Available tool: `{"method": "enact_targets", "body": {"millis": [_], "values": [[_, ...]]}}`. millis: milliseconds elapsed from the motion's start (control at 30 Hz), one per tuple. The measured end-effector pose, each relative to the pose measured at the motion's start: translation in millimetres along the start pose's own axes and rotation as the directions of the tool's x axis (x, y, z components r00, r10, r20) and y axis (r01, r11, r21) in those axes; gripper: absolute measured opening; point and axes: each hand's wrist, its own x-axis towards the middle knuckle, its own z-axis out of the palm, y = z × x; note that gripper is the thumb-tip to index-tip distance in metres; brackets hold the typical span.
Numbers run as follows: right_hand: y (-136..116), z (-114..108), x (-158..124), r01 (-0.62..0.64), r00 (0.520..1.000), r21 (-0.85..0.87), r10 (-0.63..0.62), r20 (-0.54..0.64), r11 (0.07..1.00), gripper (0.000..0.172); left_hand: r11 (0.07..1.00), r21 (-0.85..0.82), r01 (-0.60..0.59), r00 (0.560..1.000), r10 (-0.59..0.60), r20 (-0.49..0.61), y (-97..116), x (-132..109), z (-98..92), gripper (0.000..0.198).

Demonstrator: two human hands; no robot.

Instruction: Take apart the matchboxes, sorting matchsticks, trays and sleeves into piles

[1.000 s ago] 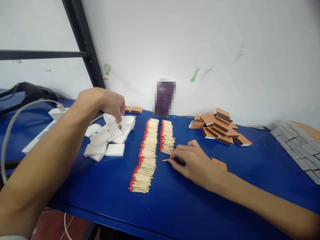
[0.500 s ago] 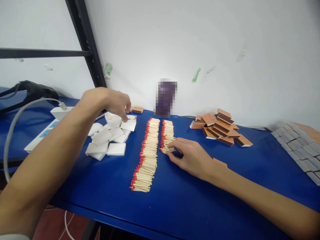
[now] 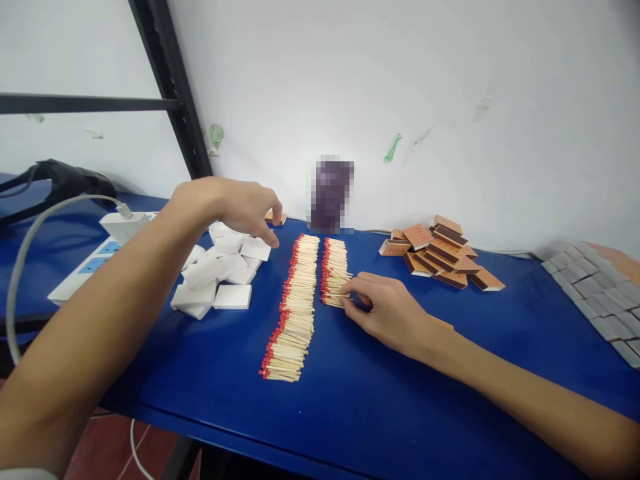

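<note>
Two rows of red-tipped matchsticks lie on the blue table: a long row and a shorter row to its right. My right hand rests on the table, its thumb and fingers pinched on matchsticks at the near end of the shorter row. My left hand hovers over the far right side of a pile of white matchbox trays. Its fingers are loosely spread and point down toward the pile, with nothing seen in them.
A heap of orange matchbox sleeves lies at the back right, and one more sleeve peeks from under my right wrist. Grey stacked pieces fill the right edge. A power strip with cable and a black bag sit left.
My right hand slid a single matchstick up from the table into the near end of the shorter row. My left hand drifted right across the pile of white trays, its fingers opening.
</note>
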Motion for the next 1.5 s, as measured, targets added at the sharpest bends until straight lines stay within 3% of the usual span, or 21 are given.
{"method": "enact_targets", "body": {"millis": [200,333,467,567,733,867,1100,1233,1333,1500], "values": [[0.9,-5.8,-4.9,-0.002,0.999,-0.034,0.004,0.038,0.999,0.012,0.997,0.072,-0.021,0.997,0.015,0.075,28.7,-13.0,-5.4,0.073],[2.8,-16.2,-7.9,-0.002,0.998,-0.105,0.01,0.068,0.994,0.009,0.984,0.075,-0.159,0.986,0.155,0.057,41.7,-14.5,-0.4,0.056],[8.2,-32.1,-14.3,-0.006,0.991,-0.204,0.033,0.127,0.979,0.012,0.939,0.022,-0.342,0.94,0.342,-0.006,53.5,-15.8,6.4,0.037],[15.3,-50.1,-29.5,-0.026,0.987,-0.255,0.065,0.147,0.967,0.024,0.917,-0.007,-0.398,0.916,0.397,-0.05,58.4,-17.7,7.2,0.032],[32.7,-78.8,-73.6,-0.131,0.955,-0.326,0.207,0.213,0.936,0.06,0.92,-0.002,-0.391,0.916,0.389,-0.095,59.0,-17.7,4.3,0.031],[45.8,-84.1,-95.0,-0.204,0.914,-0.309,0.294,0.28,0.929,0.051,0.907,-0.017,-0.421,0.9,0.415,-0.131,60.0,-16.7,3.1,0.033],[45.3,-77.1,-68.0,-0.258,0.951,-0.08,0.268,0.154,0.963,0.049,0.858,-0.009,-0.513,0.836,0.497,-0.23,67.3,-12.7,7.1,0.029],[39.8,-69.3,-47.2,-0.234,0.967,-0.053,0.238,0.092,0.971,0.056,0.803,0.048,-0.594,0.76,0.579,-0.295,76.0,-2.6,25.1,0.024],[35.8,-60.6,-37.0,-0.202,0.966,-0.057,0.209,0.155,0.978,0.051,0.776,0.082,-0.626,0.728,0.618,-0.296,81.6,5.0,40.9,0.022],[24.5,-47.5,-23.1,-0.135,0.934,-0.078,0.153,0.322,0.988,0.035,0.776,0.143,-0.615,0.728,0.628,-0.275,83.2,12.6,54.8,0.021]]}}
